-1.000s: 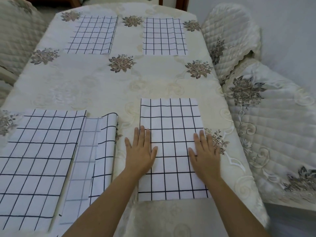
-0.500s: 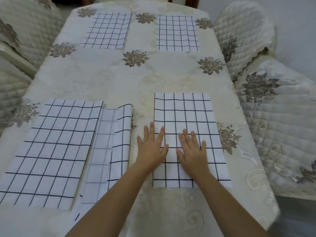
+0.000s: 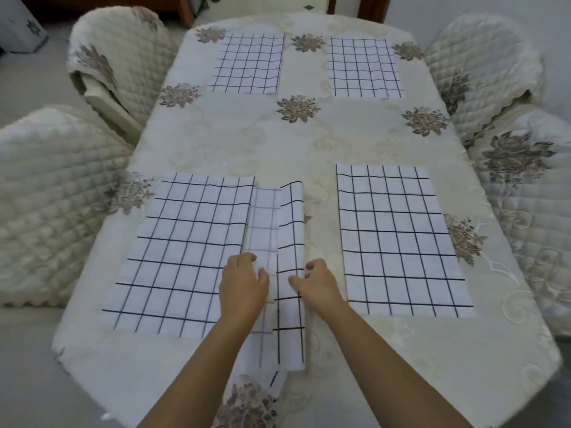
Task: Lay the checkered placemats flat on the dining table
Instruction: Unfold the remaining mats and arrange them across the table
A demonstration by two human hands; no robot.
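Note:
Several white placemats with a black check lie on the dining table (image 3: 309, 149). Two lie flat at the far end, far left placemat (image 3: 248, 64) and far right placemat (image 3: 364, 67). A near right placemat (image 3: 398, 239) lies flat. A near left placemat (image 3: 182, 254) lies flat too. Between these two lies a folded placemat (image 3: 289, 230), narrow and long, its near end over the table edge. My left hand (image 3: 244, 287) grips its left side with curled fingers. My right hand (image 3: 318, 285) pinches its right fold.
A cream tablecloth with brown flower motifs covers the table. Quilted covered chairs stand on both sides, left chair (image 3: 49, 193) and right chair (image 3: 525, 193), with two more further back. The table's near edge is close to my arms.
Both hands left the near right placemat, where they lay flat, and moved left onto the folded placemat, where their fingers now curl. The view shifted left and back.

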